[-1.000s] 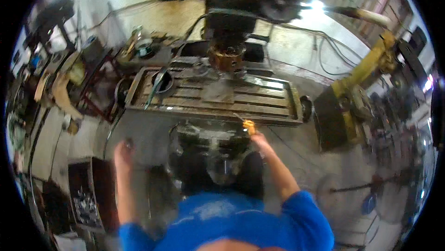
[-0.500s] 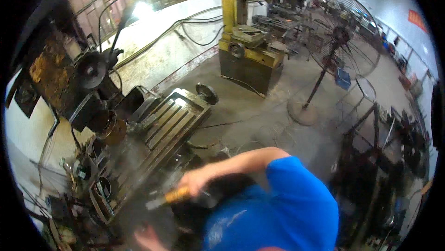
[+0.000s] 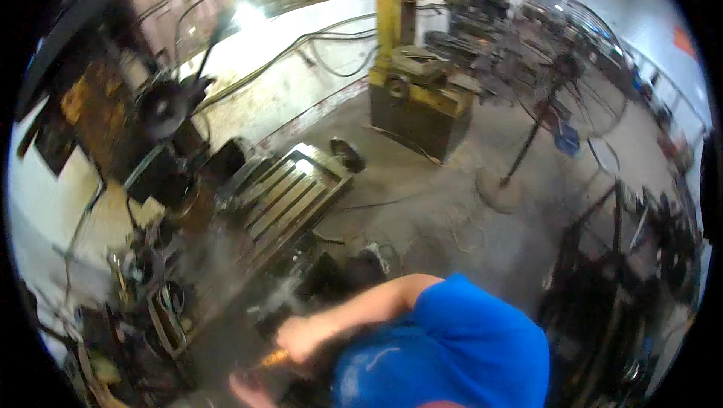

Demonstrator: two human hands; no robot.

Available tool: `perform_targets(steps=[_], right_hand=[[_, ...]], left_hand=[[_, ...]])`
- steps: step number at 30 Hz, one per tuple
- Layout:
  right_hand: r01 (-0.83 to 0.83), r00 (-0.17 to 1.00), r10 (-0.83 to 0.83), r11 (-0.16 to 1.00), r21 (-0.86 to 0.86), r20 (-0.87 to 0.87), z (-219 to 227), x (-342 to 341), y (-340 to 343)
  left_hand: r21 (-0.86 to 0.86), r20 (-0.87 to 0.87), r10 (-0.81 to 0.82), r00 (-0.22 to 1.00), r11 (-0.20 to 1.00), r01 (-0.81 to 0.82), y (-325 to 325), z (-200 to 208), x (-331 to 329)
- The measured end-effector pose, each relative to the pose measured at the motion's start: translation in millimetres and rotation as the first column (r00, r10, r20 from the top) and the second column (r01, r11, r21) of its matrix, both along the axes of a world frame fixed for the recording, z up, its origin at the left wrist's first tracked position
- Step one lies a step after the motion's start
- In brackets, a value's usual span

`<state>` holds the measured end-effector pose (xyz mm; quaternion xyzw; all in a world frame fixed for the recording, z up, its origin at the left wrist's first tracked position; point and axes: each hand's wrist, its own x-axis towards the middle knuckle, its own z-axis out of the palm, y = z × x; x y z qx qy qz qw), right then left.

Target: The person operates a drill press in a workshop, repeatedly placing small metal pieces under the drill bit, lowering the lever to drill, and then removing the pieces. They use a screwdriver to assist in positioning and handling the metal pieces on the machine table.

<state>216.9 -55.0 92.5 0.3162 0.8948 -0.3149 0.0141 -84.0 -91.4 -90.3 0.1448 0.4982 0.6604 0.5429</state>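
My right hand [image 3: 300, 336] is closed around the yellow handle of a tool [image 3: 274, 358]. The handle points down and left, toward my left hand; blur hides the tool's working end and its exact kind. At the lower edge, my left hand [image 3: 250, 391] lies close to that end. Its fingers are smeared and partly cut off, so whether it grips anything cannot be told. Ahead of both hands, a slotted metal machine table [image 3: 290, 195] runs away to the upper right.
A dark machine head [image 3: 162, 110] and a lit work lamp [image 3: 250, 12] stand at the left. A tray [image 3: 172, 317] of small items sits at the lower left. Beyond are a yellow machine [image 3: 422, 106] and a standing fan [image 3: 561, 69]. Dark metal racks [image 3: 602, 280] fill the right.
My right hand and the yellow-handled tool have moved down and slightly left, closer to my left hand. The view has shifted a little, moving the surroundings to the right.
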Motion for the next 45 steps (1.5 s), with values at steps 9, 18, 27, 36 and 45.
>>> perform_targets(steps=[9,18,27,36,45], right_hand=[[0.378,0.893,-0.424,0.888,0.261,0.152,10,60,86],[0.528,0.786,-0.617,0.702,0.478,0.038,-7,24,206],[0.225,0.964,-0.243,0.962,0.158,0.111,4,65,135],[0.461,0.848,-0.499,0.861,0.213,0.181,24,117,105],[0.338,0.941,-0.32,0.889,-0.31,0.11,12,68,176]], left_hand=[[-0.159,-0.573,-0.006,0.82,0.982,-0.103,-30,2,-10],[-0.14,-0.563,0.02,0.826,0.983,-0.119,-26,23,-6],[-0.081,-0.569,-0.219,0.793,0.974,0.211,45,99,58],[0.101,-0.989,0.063,0.132,0.946,0.307,201,134,126],[0.036,-0.998,0.02,0.063,0.964,0.262,206,161,118]])
